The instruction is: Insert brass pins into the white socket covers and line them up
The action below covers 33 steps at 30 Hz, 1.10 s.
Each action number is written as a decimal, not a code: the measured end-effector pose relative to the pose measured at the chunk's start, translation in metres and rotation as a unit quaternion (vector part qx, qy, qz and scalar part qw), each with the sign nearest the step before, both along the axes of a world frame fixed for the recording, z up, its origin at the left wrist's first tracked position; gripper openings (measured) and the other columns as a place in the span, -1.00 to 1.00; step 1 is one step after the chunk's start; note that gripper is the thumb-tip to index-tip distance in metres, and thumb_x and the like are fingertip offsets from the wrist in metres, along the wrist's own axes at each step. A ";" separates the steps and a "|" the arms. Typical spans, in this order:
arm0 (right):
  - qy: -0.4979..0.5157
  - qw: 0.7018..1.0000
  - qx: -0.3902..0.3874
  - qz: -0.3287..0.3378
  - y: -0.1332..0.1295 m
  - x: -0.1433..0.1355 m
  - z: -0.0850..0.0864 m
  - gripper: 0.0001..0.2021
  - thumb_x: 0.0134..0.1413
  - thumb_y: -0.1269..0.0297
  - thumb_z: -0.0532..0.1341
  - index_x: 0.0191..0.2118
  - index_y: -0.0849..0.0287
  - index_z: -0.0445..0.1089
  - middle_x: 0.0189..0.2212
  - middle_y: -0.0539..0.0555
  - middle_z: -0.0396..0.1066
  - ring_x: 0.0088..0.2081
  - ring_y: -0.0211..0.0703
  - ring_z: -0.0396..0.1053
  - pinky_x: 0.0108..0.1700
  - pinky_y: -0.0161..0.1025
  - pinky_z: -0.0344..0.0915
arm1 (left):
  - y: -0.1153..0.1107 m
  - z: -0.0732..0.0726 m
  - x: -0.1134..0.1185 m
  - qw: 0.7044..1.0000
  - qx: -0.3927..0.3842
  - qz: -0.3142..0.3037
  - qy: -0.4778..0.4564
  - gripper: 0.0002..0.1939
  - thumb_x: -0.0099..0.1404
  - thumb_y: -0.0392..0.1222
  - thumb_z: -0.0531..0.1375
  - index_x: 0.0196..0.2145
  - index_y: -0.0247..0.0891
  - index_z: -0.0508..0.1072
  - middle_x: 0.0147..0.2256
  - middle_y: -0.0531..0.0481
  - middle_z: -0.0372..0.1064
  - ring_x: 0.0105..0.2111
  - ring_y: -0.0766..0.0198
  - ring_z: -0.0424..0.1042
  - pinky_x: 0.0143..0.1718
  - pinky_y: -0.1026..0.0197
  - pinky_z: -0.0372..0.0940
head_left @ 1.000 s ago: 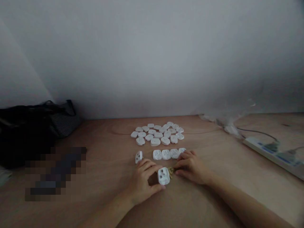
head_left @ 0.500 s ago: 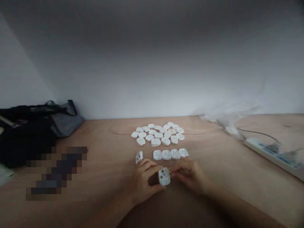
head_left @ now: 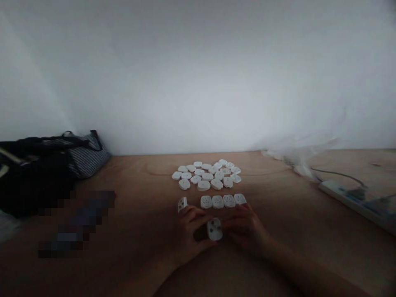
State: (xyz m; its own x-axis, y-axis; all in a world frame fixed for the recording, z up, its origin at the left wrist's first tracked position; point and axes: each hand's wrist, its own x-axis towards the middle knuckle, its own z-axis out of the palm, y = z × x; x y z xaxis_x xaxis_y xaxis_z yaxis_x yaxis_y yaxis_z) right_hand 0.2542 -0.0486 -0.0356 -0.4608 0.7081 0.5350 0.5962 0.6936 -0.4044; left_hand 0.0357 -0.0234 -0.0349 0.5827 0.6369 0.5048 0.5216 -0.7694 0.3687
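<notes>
Near the front edge of the bench (head_left: 139,194), the left hand (head_left: 190,235) pinches a white plug casing (head_left: 214,229) between thumb and fingers, while the right hand (head_left: 246,227) has its fingertips just beside it, too dark to tell what they hold. Beyond lie a row of four casings (head_left: 218,201) and, toward the back edge, a scattered cluster of white pieces (head_left: 207,176).

My left hand (head_left: 189,234) holds a white block (head_left: 214,229) just beside my right hand (head_left: 248,227); four others (head_left: 218,201) sit lined up, farther back.
</notes>
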 end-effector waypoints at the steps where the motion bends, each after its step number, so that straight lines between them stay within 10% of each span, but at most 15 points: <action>1: -0.002 1.000 0.005 -0.001 0.000 0.000 -0.001 -0.85 0.04 0.38 0.18 -0.34 0.00 0.48 -0.39 -0.01 0.51 -0.35 -0.13 0.35 -0.20 -0.09 0.16 | 0.000 0.001 0.000 1.000 0.000 -0.003 0.001 -0.51 0.00 0.07 0.34 -0.13 -0.17 0.46 -0.24 -0.09 0.37 -0.19 0.06 0.30 -0.13 0.01 0.25; 17: -0.030 0.999 0.007 -0.009 -0.005 -0.001 0.006 -0.58 0.00 0.18 0.26 0.04 -0.04 0.31 -0.15 0.08 0.37 -0.16 -0.04 0.27 -0.11 -0.06 0.13 | -0.002 0.007 0.002 0.999 -0.026 -0.003 -0.026 -0.54 0.05 0.08 0.30 -0.11 -0.17 0.46 -0.24 -0.09 0.38 -0.20 0.09 0.31 -0.14 0.05 0.24; 33: 0.053 0.994 -0.097 -0.008 0.005 -0.008 -0.001 -0.50 -0.28 0.05 0.41 -0.11 0.01 0.40 -0.24 0.04 0.45 -0.18 -0.03 0.32 -0.09 -0.06 0.15 | 0.001 -0.004 0.001 0.999 0.000 -0.017 -0.037 -0.51 0.07 0.14 0.27 -0.09 -0.15 0.46 -0.26 -0.09 0.38 -0.20 0.08 0.30 -0.15 0.04 0.24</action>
